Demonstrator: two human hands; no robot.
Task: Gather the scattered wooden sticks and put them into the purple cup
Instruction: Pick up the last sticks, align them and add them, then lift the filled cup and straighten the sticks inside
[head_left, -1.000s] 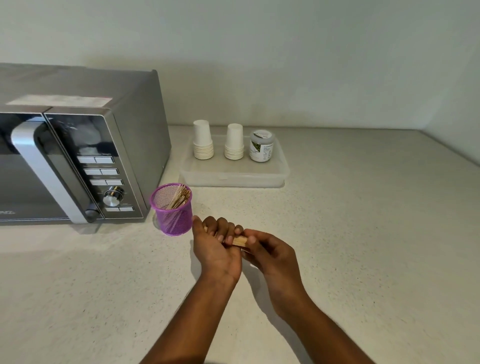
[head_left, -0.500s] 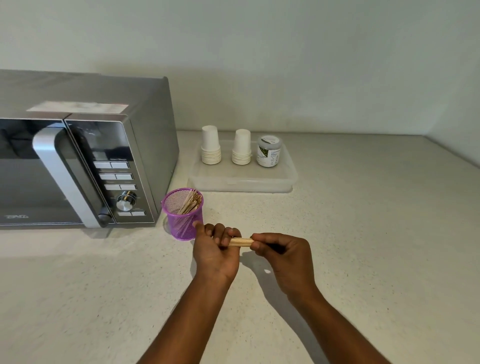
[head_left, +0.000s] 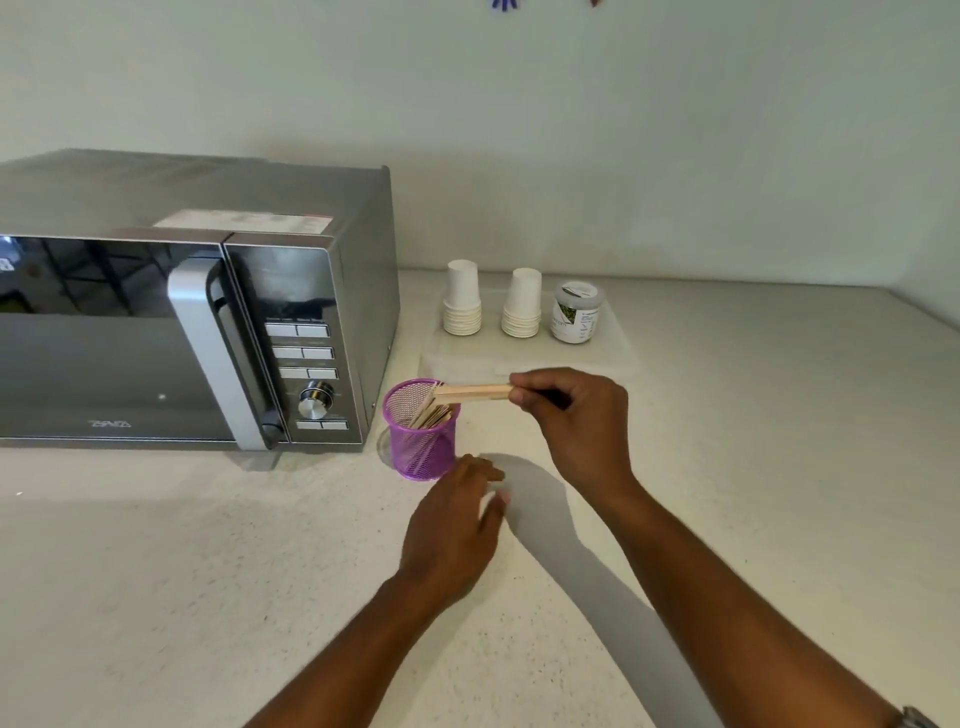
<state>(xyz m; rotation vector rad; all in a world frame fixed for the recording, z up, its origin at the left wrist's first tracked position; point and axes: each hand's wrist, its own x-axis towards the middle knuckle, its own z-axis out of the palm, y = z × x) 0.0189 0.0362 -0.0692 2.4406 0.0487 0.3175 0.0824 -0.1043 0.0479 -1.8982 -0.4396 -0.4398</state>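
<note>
Microwave (head_left: 192, 332): far left on the counter (head_left: 727, 493). Clear tray (head_left: 613, 358): far centre, bearing two stacks of paper cups (head_left: 462, 304) and a jar (head_left: 575, 312). Right hand (head_left: 576, 415): fingers pinching a bundle of wooden sticks (head_left: 475, 392), tips over the cup rim. Left hand (head_left: 452, 525): fingers relaxed, slightly spread, holding nothing, just near of the cup. Purple cup (head_left: 422, 428): mesh, upright, beside the microwave's right corner, holding more sticks.

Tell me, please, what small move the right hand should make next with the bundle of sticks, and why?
Probably tip the bundle of sticks downward and release it into the purple cup. The right hand pinches the bundle nearly level, its free end already over the cup's rim, where other sticks lean inside. The left hand lies open on the counter beside the cup and holds nothing.
</note>
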